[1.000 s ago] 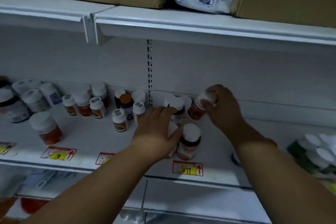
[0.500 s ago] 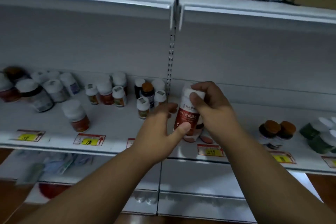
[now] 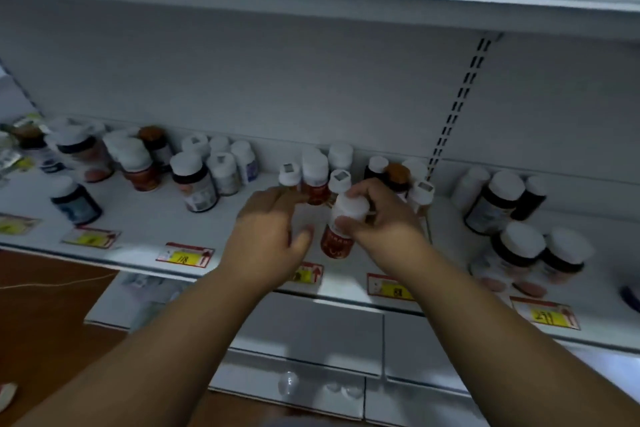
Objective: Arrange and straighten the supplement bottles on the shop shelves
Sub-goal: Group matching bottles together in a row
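White shop shelf carries supplement bottles in loose clusters, most upright w/ white caps. Landmark: red-labelled bottle, white cap, red-orange lower body, held just above the shelf's front part, cap tilted toward the back panel.

Far left of it: dark blue bottle standing alone, nearer the shelf edge. Behind that, a crowded group of larger bottles, blurred, labels unreadable. Closer in on the left, a dark-banded bottle w/ white-cap bottles behind.

Left hand: forearm reaches up from bottom left, palm down, fingers relaxed and slightly spread, thumb near the red-labelled bottle's base; contact w/ it can't be told. Fingertips lie by small white-cap bottles just behind.

Right hand: forearm from bottom right, fingers curled over the cap, thumb pressing the bottle's side – a firm grip round its top.

Right of it: brown-cap bottle, then big dark bottles well apart. Yellow price tags line the shelf edge.
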Demonstrator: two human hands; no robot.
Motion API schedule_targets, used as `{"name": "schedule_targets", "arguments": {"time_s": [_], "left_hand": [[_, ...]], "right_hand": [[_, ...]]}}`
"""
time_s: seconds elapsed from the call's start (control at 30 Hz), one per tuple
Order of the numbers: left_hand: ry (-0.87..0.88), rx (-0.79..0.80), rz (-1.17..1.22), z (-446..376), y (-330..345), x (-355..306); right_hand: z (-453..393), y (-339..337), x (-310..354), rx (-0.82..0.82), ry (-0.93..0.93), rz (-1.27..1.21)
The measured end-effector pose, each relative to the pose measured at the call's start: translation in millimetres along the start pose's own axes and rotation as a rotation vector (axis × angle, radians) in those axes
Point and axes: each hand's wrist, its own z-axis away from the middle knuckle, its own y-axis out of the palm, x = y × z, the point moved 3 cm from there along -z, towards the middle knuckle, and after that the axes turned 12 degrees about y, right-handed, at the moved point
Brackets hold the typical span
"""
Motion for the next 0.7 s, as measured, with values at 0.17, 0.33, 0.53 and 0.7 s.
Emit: {"name": "schedule_targets", "arguments": {"time_s": [0.17,0.33,0.53,0.7], "left_hand": [[0.135,0.163,-0.098,-8,2,54],[0.142,0.46,0.023,-10,29,78],[0.154,0.441,0.106,-9,32,87],[0.254,0.395,0.028,-2,26,84]], "right_hand": [[-19,56,6,0.042,0.019,0.197],[-21,77,4,0.027,0.088,0.184],[-16,83,9,-0.015,0.082,0.193],[-11,84,15,-0.016,0.083,0.209]]}}
